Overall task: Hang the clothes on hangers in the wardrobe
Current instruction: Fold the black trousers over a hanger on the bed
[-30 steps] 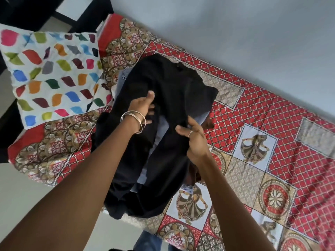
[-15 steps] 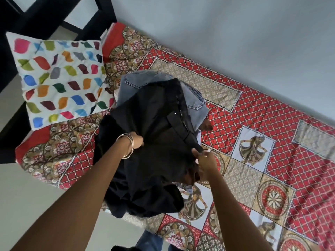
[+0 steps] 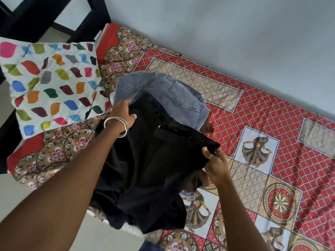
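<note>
A black pair of trousers (image 3: 150, 169) is stretched between my hands above the bed. My left hand (image 3: 123, 112), with silver bangles on the wrist, grips the waistband's left end. My right hand (image 3: 213, 160) pinches the waistband's right corner. The trouser legs hang bunched towards the bed's near edge. Underneath, grey-blue jeans (image 3: 168, 95) lie on the bedsheet, a back pocket showing. More clothing peeks out beneath the black cloth near my right hand. No hanger and no wardrobe are in view.
The bed carries a red patterned bedsheet (image 3: 253, 124) with dancer prints. A white pillow (image 3: 49, 84) with coloured leaf shapes lies at the left end. A grey wall (image 3: 235, 33) runs along the far side. Dark furniture (image 3: 27, 19) stands at the top left.
The black trousers have come lower and nearer me, uncovering the grey-blue jeans. My left hand moved up to the waistband's left end and my right hand shifted right, spreading the waistband.
</note>
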{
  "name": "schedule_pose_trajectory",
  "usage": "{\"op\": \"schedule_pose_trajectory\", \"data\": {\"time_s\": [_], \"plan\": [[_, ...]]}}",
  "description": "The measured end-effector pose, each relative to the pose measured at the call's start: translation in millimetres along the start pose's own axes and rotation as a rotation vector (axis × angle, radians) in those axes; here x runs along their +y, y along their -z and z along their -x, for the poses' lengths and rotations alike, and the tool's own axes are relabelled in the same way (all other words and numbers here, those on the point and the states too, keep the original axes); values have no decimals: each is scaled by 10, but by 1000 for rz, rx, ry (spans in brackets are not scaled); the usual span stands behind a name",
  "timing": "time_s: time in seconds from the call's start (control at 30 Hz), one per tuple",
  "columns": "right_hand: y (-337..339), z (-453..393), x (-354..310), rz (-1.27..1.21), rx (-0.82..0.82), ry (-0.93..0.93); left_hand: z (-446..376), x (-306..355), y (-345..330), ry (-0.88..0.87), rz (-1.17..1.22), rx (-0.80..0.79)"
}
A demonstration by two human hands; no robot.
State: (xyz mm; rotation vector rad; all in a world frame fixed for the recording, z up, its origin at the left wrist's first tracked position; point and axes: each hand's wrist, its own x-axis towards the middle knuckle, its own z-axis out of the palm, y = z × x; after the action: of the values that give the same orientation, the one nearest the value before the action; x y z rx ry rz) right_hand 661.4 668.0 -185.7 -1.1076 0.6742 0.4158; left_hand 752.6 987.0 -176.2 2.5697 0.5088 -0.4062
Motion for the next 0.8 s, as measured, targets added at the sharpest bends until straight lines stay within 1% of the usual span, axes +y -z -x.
{"op": "schedule_pose_trajectory", "data": {"time_s": [0.07, 0.1, 0.13, 0.17, 0.2, 0.27, 0.3, 0.37, 0.43, 0.47, 0.53, 0.6, 0.7, 0.73, 0.8], "plan": [[101, 23, -92, -45, -87, -5, -260, -48, -120, -60, -31, -162], [155, 4, -101, -61, -80, -9, -370, -64, -190, -61, -22, -247], [242, -73, -83, -59, -40, 0, -492, -77, -314, -70, 11, -307], [295, -134, -62, -50, -10, -1, -563, -71, -413, -69, 43, -317], [295, -163, -37, -17, 4, -2, -575, -91, -434, -48, 91, -282], [360, -242, -8, 35, 40, 29, -608, -55, -511, -32, 260, -230], [371, -251, -43, 49, 37, 52, -591, -6, -506, -36, 319, -230], [369, -302, -93, 125, 7, 44, -548, 69, -466, -13, 301, -220], [349, -261, -148, 262, -43, 26, -418, 209, -360, 13, 261, -165], [316, -213, -180, 327, -56, 35, -346, 270, -264, -14, 229, -113], [265, -76, -276, 395, -21, 86, -199, 403, -70, -111, 176, -12], [190, 27, -411, 368, 7, 159, -133, 517, 102, -163, 219, 57], [133, 290, -846, 262, 7, 287, 20, 900, 452, -202, 395, 167], [159, 453, -1099, 216, 3, 349, 139, 1147, 700, -225, 469, 230], [263, 758, -1523, 156, 24, 447, 426, 1560, 1067, -281, 571, 300]]}}
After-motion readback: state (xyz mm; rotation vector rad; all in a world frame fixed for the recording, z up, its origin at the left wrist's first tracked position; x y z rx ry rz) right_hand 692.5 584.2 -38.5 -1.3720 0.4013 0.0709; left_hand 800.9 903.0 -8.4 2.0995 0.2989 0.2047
